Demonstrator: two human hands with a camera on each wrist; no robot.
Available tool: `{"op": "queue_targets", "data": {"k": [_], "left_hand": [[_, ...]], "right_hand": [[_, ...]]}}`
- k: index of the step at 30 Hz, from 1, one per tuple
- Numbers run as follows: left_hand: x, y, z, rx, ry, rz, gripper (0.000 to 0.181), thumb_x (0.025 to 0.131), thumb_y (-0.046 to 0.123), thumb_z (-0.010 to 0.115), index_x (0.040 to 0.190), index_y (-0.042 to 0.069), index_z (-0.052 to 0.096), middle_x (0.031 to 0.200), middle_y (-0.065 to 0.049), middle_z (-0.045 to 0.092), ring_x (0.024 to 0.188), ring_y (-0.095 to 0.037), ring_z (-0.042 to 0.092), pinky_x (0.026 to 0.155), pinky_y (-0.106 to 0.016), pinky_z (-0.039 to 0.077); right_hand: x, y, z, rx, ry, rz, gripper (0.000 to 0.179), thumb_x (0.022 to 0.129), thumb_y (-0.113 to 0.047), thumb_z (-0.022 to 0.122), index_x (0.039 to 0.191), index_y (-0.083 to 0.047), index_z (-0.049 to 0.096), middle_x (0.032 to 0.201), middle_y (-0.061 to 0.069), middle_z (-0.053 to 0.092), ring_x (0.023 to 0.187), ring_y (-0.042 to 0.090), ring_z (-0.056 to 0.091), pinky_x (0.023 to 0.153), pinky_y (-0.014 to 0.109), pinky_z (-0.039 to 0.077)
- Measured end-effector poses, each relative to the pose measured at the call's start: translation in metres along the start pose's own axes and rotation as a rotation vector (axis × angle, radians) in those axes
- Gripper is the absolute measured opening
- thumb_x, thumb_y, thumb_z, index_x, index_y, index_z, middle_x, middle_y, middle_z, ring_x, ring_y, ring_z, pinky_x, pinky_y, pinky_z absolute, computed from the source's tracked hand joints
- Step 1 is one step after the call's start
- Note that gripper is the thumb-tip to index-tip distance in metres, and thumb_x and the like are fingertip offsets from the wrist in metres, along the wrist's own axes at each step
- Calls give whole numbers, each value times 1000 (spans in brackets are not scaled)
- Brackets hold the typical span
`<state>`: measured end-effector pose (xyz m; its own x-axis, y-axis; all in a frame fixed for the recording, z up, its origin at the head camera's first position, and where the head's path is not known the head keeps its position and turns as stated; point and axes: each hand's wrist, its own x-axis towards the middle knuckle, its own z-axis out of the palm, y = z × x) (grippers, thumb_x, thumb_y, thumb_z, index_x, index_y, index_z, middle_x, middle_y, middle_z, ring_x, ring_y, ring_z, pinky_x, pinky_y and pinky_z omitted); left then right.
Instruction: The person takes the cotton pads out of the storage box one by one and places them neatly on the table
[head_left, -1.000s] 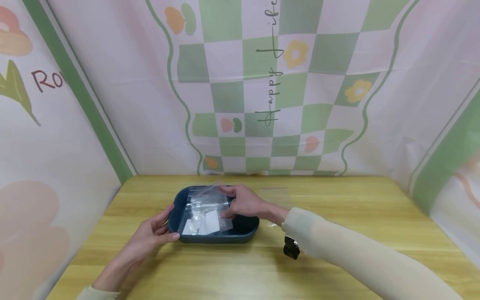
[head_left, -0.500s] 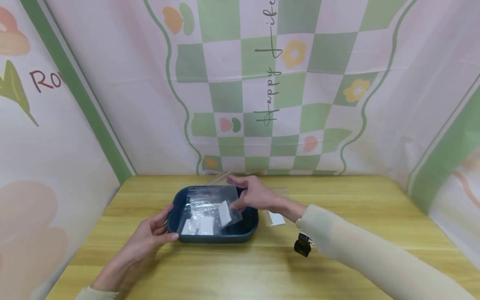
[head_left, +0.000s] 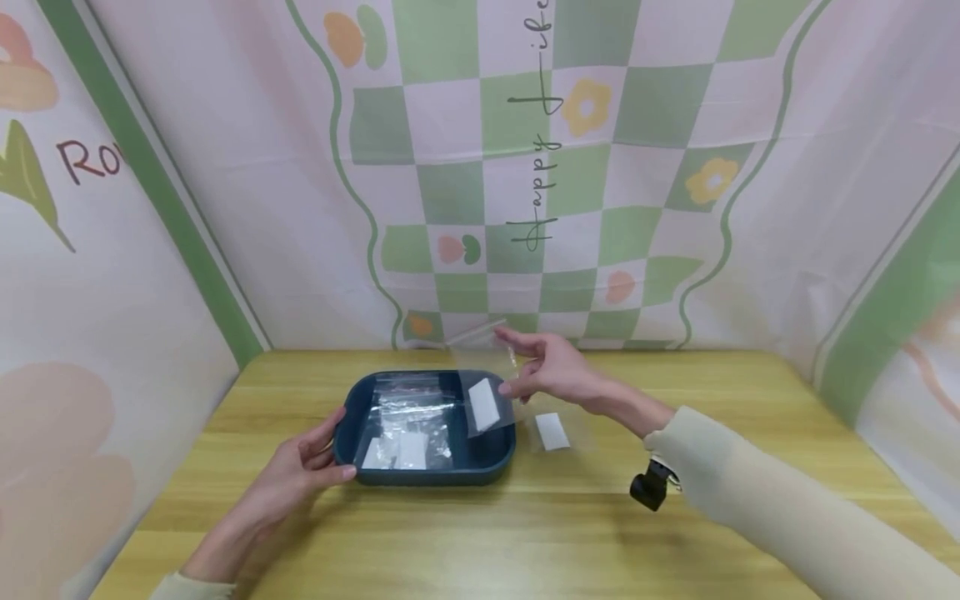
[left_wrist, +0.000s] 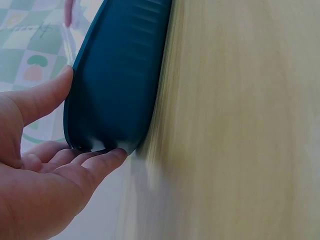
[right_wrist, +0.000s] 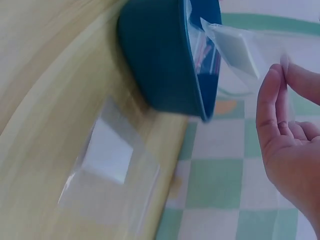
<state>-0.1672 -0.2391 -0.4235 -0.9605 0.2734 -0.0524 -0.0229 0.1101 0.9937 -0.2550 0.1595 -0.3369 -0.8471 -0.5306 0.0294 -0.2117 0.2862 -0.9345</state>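
A dark blue, round-cornered tray (head_left: 435, 477) stands on the wooden table. My left hand (head_left: 300, 467) holds its left end, thumb on the near rim and fingers at the end wall, as the left wrist view shows. Between thumb and fingers my right hand (head_left: 555, 367) pinches a clear zip bag (head_left: 483, 404) by its side edge, above the tray's right end. A white, flat piece lies inside that bag. More clear zip bags (head_left: 408, 425) with white pieces are in the tray's left part.
Another clear zip bag with a white piece (head_left: 552, 432) lies on the table just right of the tray, also seen in the right wrist view. A patterned cloth (head_left: 517, 192) hangs behind the table's back edge. A black wrist camera (head_left: 649, 487) hangs below my right wrist.
My right hand has lifted one zip bag from the pile and moved right and up with it. The bag on the table has come into fuller view. My left hand stays on the tray.
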Motion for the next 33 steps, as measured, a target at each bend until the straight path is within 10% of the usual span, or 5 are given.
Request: {"op": "queue_targets", "data": {"k": [10, 18, 33], "left_hand": [[1, -1, -1, 9, 14, -28, 94, 91, -1, 79, 166, 2, 22, 170, -20, 16, 147, -47, 35, 108, -31, 48], [1, 0, -1, 10, 5, -14, 94, 91, 0, 79, 165, 1, 21, 170, -21, 16, 146, -49, 35, 107, -31, 49], [1, -1, -2, 1, -17, 15, 93, 92, -3, 77, 165, -1, 20, 169, -24, 16, 145, -50, 36, 108, -33, 49]], "right_hand": [[-27, 12, -37, 60, 34, -5, 90, 89, -3, 83, 164, -9, 35, 150, 27, 54, 72, 24, 70, 73, 34, 64], [-51, 30, -63, 72, 50, 14, 87, 93, -5, 79, 165, -7, 31, 172, 13, 22, 78, 15, 70, 78, 29, 63], [-77, 79, -99, 66, 70, 136, 90, 95, -10, 76, 165, -1, 22, 172, 16, 17, 101, 15, 71, 95, 35, 60]]}}
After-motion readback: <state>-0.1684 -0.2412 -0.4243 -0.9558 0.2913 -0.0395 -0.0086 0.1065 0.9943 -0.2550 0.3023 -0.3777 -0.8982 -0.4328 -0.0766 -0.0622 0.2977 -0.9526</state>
